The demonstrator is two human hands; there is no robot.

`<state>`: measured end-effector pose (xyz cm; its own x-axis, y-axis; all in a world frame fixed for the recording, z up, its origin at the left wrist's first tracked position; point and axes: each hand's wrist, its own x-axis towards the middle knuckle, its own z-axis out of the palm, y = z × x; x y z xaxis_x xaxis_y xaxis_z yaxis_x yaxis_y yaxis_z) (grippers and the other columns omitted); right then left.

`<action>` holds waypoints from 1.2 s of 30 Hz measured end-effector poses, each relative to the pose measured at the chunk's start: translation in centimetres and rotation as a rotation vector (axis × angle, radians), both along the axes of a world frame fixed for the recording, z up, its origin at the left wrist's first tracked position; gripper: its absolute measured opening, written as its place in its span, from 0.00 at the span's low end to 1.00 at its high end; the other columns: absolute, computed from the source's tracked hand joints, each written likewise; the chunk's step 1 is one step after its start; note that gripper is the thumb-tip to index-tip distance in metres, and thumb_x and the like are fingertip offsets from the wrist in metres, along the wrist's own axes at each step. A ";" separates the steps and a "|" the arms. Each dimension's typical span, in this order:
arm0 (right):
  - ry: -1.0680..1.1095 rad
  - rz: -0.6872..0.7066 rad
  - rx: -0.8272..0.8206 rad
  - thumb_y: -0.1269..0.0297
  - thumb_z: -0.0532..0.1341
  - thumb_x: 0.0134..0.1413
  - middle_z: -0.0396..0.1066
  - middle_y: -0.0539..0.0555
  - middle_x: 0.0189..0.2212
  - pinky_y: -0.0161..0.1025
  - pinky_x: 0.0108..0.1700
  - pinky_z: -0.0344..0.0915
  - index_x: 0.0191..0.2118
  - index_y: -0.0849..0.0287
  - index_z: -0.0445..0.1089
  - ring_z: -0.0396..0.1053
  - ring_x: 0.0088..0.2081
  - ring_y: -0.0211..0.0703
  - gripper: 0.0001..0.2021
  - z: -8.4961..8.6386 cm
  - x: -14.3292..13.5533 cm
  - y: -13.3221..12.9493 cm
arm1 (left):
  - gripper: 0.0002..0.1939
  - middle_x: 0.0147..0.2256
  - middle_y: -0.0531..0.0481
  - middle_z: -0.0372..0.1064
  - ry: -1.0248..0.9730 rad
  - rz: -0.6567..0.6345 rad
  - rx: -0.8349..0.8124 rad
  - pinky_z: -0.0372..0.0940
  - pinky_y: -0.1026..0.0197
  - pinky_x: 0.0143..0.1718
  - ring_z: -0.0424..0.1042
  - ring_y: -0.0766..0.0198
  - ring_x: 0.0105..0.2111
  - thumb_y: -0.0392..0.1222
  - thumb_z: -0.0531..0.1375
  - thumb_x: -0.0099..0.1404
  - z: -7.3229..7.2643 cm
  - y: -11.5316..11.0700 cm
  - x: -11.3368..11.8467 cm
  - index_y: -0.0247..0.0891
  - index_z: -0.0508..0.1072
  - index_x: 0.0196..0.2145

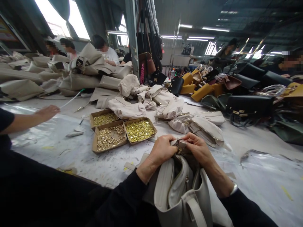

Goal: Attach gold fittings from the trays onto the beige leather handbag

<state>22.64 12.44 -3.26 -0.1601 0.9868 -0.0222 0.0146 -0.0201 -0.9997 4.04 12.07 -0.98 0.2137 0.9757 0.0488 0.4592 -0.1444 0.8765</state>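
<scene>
A pale grey-beige handbag [180,201] with zipped compartments stands in front of me, its top gaping. My left hand [163,147] pinches a strap tab at the bag's far upper edge. From the other side, my right hand [197,148] grips the same tab area with thumb and fingers. A small gold-coloured metal fitting [180,149] shows between the two hands; its exact kind is too small to tell. Just left of my hands sit cardboard trays of small gold-coloured hardware, the closest being the right-hand tray [140,130].
Cream fabric pouches [172,108] lie beyond the trays. Grey bag parts [80,75] are heaped at the back left, black and yellow bags [251,104] at the right. A co-worker's hand [48,112] reaches in from the left near a white stick with a green tip [73,97].
</scene>
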 end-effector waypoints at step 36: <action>-0.001 0.003 -0.119 0.48 0.78 0.40 0.80 0.52 0.29 0.36 0.31 0.67 0.34 0.56 0.73 0.73 0.27 0.41 0.22 0.8 -0.1 -0.3 | 0.11 0.33 0.47 0.79 0.290 -0.066 0.156 0.63 0.62 0.35 0.76 0.55 0.34 0.36 0.63 0.60 1.5 0.5 -1.1 0.39 0.80 0.42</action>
<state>22.51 12.13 -2.51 -0.1627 0.9767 -0.1398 0.0158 -0.1391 -0.9902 2.95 12.59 0.50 0.3035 0.9446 0.1247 0.6710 -0.3048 0.6759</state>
